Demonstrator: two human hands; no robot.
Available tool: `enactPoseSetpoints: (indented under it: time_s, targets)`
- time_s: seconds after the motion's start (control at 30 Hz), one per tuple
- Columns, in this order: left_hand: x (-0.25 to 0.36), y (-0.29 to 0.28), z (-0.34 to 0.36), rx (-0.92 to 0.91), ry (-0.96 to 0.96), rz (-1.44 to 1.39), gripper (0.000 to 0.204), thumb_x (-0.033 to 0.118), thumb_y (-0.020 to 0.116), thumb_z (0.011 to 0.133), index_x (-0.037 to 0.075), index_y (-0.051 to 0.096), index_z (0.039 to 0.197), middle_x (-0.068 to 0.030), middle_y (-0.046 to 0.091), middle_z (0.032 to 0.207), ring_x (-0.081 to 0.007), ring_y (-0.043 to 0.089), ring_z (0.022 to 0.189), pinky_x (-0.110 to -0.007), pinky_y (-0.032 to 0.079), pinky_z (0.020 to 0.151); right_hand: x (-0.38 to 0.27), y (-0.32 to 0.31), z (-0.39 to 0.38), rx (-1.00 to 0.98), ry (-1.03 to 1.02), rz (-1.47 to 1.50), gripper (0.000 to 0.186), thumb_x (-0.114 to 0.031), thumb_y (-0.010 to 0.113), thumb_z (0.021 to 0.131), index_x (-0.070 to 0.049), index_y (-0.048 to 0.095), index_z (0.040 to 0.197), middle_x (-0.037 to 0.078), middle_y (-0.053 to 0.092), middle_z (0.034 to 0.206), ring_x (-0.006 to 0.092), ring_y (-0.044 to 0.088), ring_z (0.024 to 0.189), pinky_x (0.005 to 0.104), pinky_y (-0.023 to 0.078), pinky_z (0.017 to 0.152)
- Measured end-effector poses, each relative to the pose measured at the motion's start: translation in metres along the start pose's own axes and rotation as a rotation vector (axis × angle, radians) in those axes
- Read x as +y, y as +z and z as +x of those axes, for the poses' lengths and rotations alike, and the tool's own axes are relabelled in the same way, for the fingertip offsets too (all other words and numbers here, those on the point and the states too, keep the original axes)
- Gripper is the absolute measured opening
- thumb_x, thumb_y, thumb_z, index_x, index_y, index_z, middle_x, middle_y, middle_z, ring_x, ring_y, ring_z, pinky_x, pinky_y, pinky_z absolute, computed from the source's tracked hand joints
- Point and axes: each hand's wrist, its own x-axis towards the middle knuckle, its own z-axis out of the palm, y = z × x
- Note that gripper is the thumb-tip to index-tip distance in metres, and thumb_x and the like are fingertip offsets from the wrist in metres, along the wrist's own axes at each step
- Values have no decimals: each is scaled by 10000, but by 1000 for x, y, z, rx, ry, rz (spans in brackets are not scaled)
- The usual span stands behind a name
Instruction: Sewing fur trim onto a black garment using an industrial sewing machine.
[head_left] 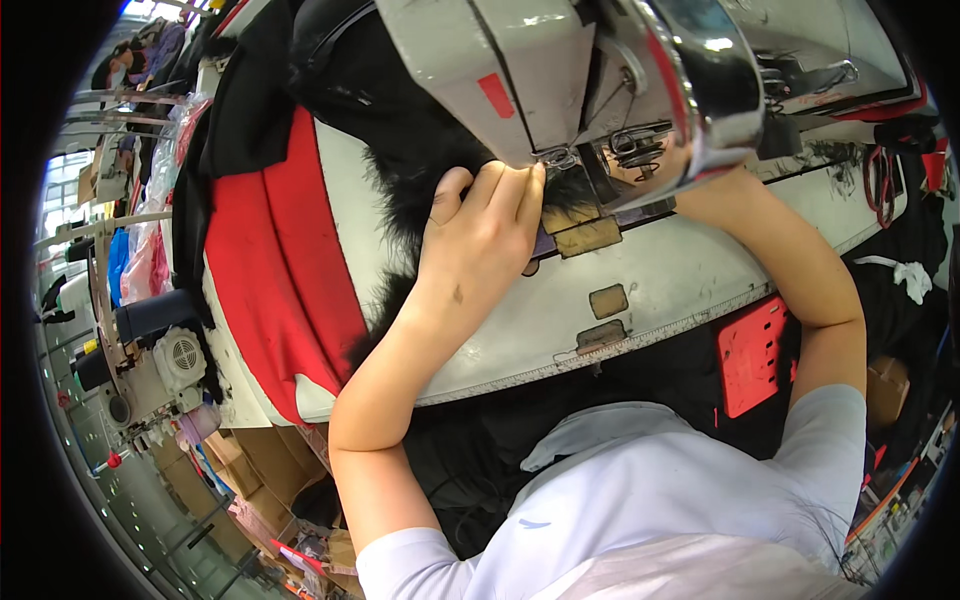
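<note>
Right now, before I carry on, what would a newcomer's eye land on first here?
Probably the bright red cloth lying across the left side of the white table. Next, the big pale sewing machine at top centre, with the left hand at the black furry cloth beside it. Then the red plate with holes, at right, below the table's near edge.

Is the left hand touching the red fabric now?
No, the left hand is on the black furry fabric, and the red fabric lies apart to its left.
</note>
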Motion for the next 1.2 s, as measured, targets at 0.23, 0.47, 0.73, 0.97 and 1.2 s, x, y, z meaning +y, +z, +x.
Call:
enactPoseSetpoints:
  time_s: [0.23,0.47,0.73,0.97,1.2]
  targets:
    - [2,2,-3,28,2,26,349,109,612,763,48,656,1103,14,548,922,-110,529,944,-319,330,946,-2,0,-3,2,69,3,78,-103,639,638,-55,643,699,75,525,619,261,585,624,374,475,578]
    - [3,1,0,26,-30,-20,340,112,610,768,48,658,1097,16,553,939,-111,529,930,-316,336,911,-4,1,-1,10,40,23,68,-111,630,660,-62,654,699,73,529,619,261,581,639,386,463,591]
    - [-1,3,5,15,-37,12,284,95,601,787,55,666,1060,22,582,919,-119,537,874,-309,348,889,-3,7,-1,-30,18,-105,38,-97,623,650,-59,626,648,71,530,604,251,581,644,382,460,600]
    - [9,3,-2,60,-153,107,331,131,623,748,73,661,1072,17,567,935,-117,524,872,-311,328,892,-3,11,-2,20,62,3,30,-73,622,615,-50,609,601,86,542,590,276,572,613,399,465,578]
    - [15,-7,-14,-79,-168,113,379,69,619,724,33,637,1101,-49,649,1050,-108,548,667,-240,386,748,5,14,-3,-15,40,-18,14,-64,618,599,-52,619,604,112,541,585,293,573,604,400,467,591]
